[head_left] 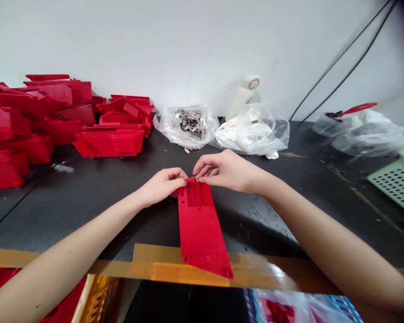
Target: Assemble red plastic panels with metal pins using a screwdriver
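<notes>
A flat red plastic panel point(202, 233) with a ribbed recess near its far end lies at the table's front edge, its near end over the tape. My left hand point(166, 185) pinches the panel's far left corner between thumb and fingers. At the same far edge, my right hand point(222, 169) has thumb and fingertips closed around a small metal piece point(197, 179), mostly covered by the fingers. That piece touches the panel's edge; whether it sits in a slot, I cannot tell.
Red plastic parts point(111, 141) are piled at the left. Along the wall stand a plastic bag of small metal pieces point(190, 121), a bag with white contents point(245, 134) and a cream bottle point(244, 96). A green basket point(397, 179) is at right; a yellow crate point(97, 298) and blue crate point(343, 307) sit below the edge.
</notes>
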Action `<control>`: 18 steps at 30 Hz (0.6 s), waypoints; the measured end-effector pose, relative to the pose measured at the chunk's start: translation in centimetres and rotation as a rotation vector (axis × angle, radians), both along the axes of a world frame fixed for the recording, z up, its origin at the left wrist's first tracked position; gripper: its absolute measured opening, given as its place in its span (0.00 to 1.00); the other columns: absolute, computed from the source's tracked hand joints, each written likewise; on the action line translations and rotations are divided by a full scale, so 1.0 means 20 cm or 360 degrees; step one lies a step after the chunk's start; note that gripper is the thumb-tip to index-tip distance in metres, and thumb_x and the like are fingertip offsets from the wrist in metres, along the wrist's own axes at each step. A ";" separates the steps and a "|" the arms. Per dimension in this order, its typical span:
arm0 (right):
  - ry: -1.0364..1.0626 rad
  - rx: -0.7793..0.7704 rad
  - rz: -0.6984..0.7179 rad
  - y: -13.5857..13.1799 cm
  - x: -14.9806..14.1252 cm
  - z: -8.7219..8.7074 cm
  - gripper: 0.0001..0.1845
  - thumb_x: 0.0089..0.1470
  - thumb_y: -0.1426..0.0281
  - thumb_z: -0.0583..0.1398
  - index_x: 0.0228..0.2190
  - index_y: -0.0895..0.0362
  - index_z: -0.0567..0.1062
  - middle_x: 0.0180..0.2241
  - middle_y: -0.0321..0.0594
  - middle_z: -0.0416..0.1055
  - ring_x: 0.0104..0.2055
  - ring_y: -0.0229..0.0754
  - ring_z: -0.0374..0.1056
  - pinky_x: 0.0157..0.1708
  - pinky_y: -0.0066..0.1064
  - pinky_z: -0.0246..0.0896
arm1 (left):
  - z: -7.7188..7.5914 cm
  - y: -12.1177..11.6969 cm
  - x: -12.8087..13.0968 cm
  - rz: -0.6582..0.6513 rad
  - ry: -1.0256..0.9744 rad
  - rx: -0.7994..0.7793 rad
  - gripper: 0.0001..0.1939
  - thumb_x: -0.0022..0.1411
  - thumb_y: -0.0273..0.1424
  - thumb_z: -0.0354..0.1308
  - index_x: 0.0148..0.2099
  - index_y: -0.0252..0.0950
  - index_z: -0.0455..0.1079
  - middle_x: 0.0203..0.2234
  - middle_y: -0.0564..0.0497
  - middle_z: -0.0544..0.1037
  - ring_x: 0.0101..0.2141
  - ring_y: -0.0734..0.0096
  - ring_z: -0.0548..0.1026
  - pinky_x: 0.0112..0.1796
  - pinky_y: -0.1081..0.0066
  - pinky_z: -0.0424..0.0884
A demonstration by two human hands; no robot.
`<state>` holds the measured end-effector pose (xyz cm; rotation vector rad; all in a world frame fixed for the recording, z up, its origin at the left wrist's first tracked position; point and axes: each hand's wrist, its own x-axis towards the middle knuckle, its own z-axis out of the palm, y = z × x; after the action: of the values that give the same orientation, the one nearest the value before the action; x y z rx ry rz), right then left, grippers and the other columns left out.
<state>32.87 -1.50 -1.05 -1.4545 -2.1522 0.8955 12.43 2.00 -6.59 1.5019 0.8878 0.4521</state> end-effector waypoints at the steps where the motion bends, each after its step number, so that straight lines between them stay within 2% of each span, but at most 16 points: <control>1: -0.0005 0.0013 0.0024 0.00 0.00 -0.01 0.07 0.48 0.77 0.62 0.33 0.58 0.77 0.32 0.38 0.79 0.34 0.38 0.76 0.36 0.27 0.70 | 0.00 0.00 0.00 0.0001 -0.0003 0.0002 0.07 0.54 0.34 0.57 0.33 0.35 0.68 0.23 0.56 0.71 0.25 0.76 0.69 0.30 0.74 0.66; 5: -0.0055 0.0112 0.0097 0.00 0.00 -0.02 0.04 0.50 0.76 0.61 0.30 0.57 0.74 0.28 0.35 0.77 0.30 0.36 0.74 0.33 0.25 0.66 | 0.01 0.00 0.00 -0.0002 -0.0015 0.0006 0.07 0.54 0.34 0.57 0.33 0.35 0.69 0.23 0.57 0.71 0.25 0.77 0.69 0.30 0.74 0.66; 12: -0.0523 0.0393 0.0108 -0.03 -0.05 0.00 0.08 0.47 0.81 0.58 0.25 0.57 0.71 0.22 0.32 0.71 0.25 0.33 0.65 0.28 0.25 0.49 | 0.00 0.00 0.00 0.0005 -0.0032 0.0021 0.06 0.54 0.33 0.57 0.33 0.35 0.68 0.23 0.57 0.70 0.25 0.77 0.68 0.29 0.75 0.65; 18: -0.0755 0.0437 0.0076 -0.05 -0.07 0.01 0.08 0.49 0.80 0.57 0.25 0.56 0.72 0.22 0.33 0.71 0.24 0.35 0.62 0.27 0.28 0.45 | 0.00 0.00 0.00 0.0003 -0.0031 0.0026 0.08 0.53 0.34 0.57 0.33 0.35 0.69 0.24 0.57 0.70 0.26 0.77 0.68 0.30 0.75 0.65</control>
<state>31.40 -2.51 -0.90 -1.5928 -2.5278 0.2601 12.37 2.03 -6.68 1.5091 0.8722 0.4754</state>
